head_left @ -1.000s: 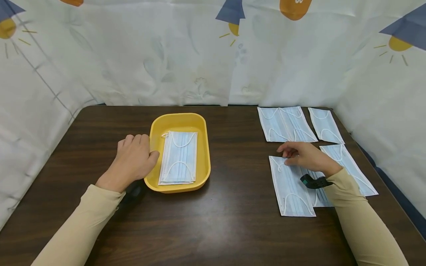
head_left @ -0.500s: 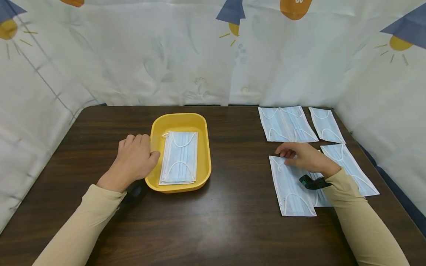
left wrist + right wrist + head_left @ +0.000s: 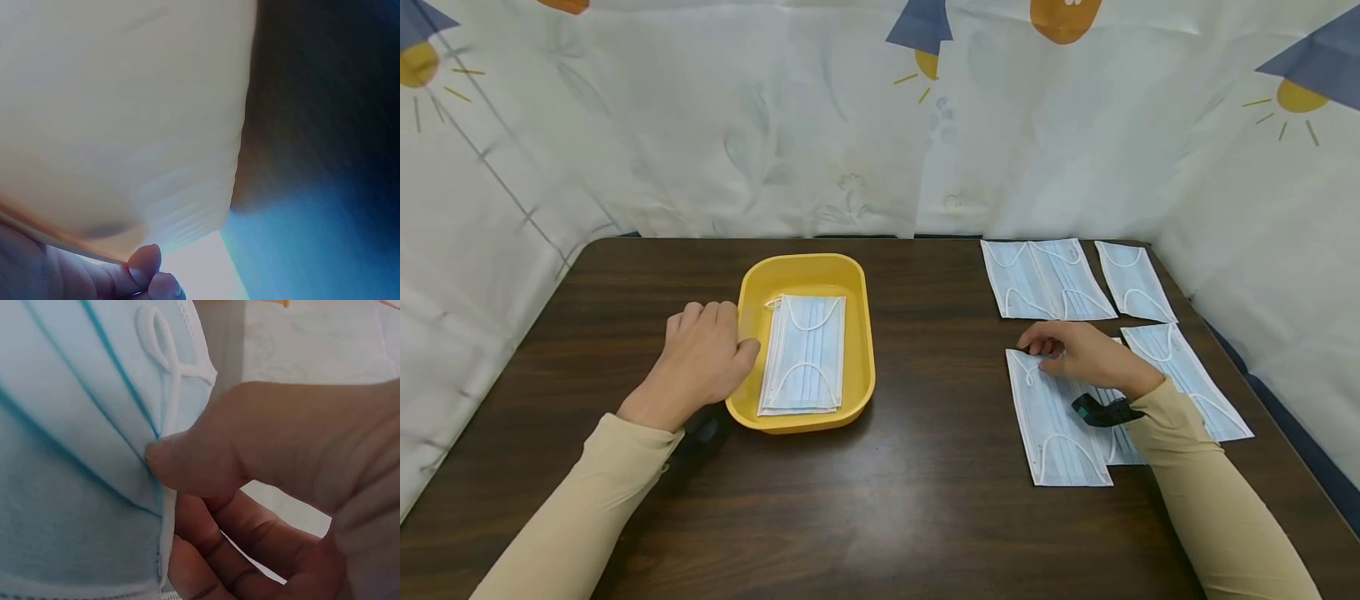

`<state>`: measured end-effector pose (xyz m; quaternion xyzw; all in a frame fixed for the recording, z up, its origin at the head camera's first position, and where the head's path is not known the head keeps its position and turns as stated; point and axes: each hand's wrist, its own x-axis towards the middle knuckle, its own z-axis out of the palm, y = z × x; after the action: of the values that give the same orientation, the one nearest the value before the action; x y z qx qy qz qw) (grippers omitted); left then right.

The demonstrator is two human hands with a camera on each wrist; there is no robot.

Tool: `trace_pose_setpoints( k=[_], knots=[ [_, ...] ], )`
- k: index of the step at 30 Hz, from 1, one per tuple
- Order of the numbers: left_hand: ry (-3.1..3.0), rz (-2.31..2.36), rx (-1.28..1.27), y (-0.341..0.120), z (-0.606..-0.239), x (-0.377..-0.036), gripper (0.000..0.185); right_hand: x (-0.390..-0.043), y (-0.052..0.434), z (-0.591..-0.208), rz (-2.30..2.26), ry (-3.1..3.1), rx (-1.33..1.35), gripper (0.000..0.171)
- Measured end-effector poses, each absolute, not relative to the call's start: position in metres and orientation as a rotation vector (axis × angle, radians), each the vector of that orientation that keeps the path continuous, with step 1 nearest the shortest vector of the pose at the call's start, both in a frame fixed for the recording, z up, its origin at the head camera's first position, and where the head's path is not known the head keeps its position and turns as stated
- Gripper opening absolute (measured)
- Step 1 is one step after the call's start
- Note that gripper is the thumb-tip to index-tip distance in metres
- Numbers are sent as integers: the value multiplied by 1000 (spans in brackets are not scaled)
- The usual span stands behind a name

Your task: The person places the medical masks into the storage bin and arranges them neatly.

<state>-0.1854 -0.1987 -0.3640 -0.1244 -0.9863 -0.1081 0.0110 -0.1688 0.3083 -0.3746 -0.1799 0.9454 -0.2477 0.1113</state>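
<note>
My left hand (image 3: 700, 358) grips the left rim of a yellow plastic tray (image 3: 808, 427). In the left wrist view, curled fingertips (image 3: 145, 262) show at the rim beside the tray's pale-looking outer wall (image 3: 125, 112). Pleated face masks (image 3: 805, 358) lie stacked inside the tray, ear loops on top. On the right, my right hand (image 3: 1086, 354) pinches the far edge of a light blue face mask (image 3: 1063, 442). The right wrist view has the thumb (image 3: 181, 459) on that mask's edge near a white ear loop (image 3: 174, 400), with the other fingers behind it.
Partly under my right forearm lies another mask (image 3: 1126, 450); a further mask (image 3: 1187, 379) is to its right. Along the back edge lie side-by-side masks (image 3: 1048, 279) and a separate mask (image 3: 1135, 282). A white printed curtain (image 3: 790, 125) surrounds the dark wooden table (image 3: 880, 517).
My right hand has shifted very slightly left at the mask's far edge. The left hand, the tray and the other masks look unmoved.
</note>
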Motion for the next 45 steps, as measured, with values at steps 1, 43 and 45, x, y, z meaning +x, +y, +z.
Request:
trace_pose_setpoints(
  k=[1, 43, 45],
  knots=[
    [-3077, -337, -388, -199, -364, -186, 34, -169, 308, -375, -731, 2777, -519, 32],
    [-3071, -325, -396, -199, -365, -185, 32, -167, 313, -367, -612, 2829, -491, 40],
    [-3072, -326, -394, -199, -365, -185, 32, -168, 313, -368, -600, 2829, -488, 40]
  ],
)
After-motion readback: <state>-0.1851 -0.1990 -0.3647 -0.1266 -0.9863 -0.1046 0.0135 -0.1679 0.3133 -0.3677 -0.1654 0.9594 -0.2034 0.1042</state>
